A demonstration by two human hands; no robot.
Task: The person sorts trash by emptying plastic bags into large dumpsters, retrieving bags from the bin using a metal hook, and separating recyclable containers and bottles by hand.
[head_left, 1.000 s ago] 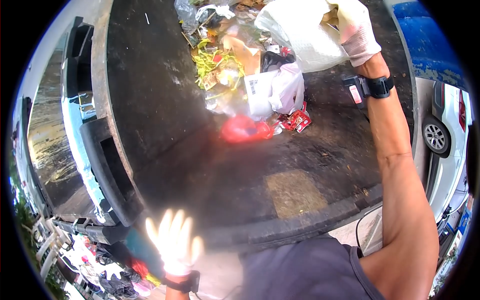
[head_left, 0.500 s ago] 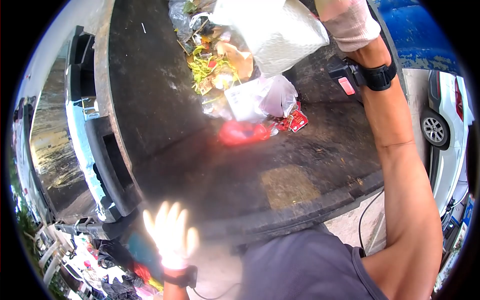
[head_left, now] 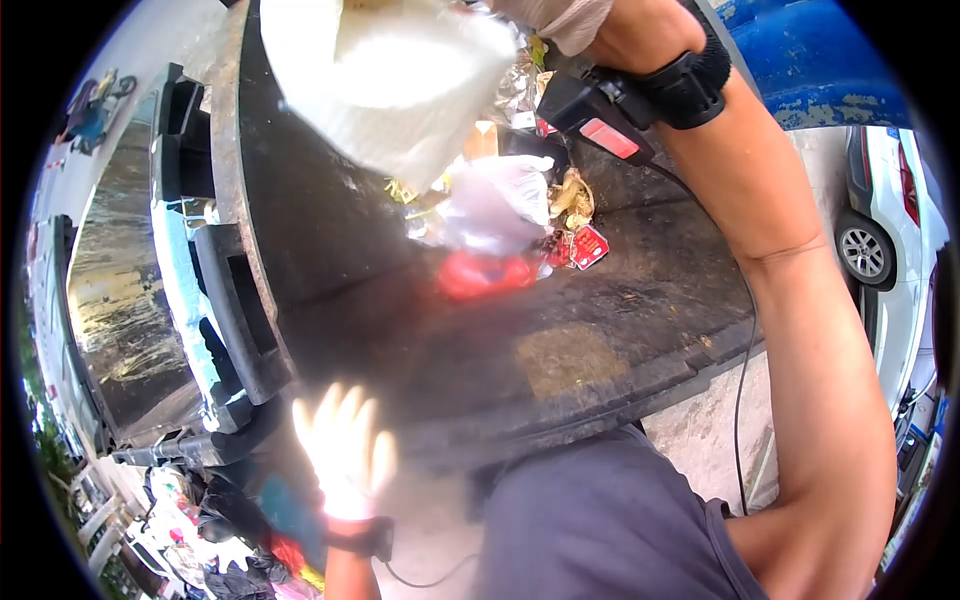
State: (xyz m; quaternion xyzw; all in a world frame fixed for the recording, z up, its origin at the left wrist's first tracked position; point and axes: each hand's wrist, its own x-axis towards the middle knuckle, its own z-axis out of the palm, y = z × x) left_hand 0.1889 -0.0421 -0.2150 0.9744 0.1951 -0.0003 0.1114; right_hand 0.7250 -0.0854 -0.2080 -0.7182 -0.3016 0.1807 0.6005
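My right hand (head_left: 560,15), in a pale knit glove, is at the top edge with its fingertips out of view. Beside it a large white bag (head_left: 400,90) hangs tilted over the dark bin (head_left: 400,350), held up from the hand's side. Below the bag lie a whitish plastic bag (head_left: 495,205), a blurred red bag (head_left: 485,275), a red packet (head_left: 589,247) and a yellow-brown scrap (head_left: 572,200). Glare whitens my left hand (head_left: 345,450), which is open and holds nothing, its fingers spread near the bin's front rim.
A second bin (head_left: 130,310) with a light blue edge stands at the left. Bagged waste (head_left: 225,530) is heaped at lower left. A blue container (head_left: 820,65) and a white car (head_left: 885,220) are at the right. A thin cable (head_left: 740,400) hangs by my right arm.
My right hand and the white bag have moved left across the bin. The yellow-brown scrap now shows beside the whitish plastic bag. My left hand has hardly moved.
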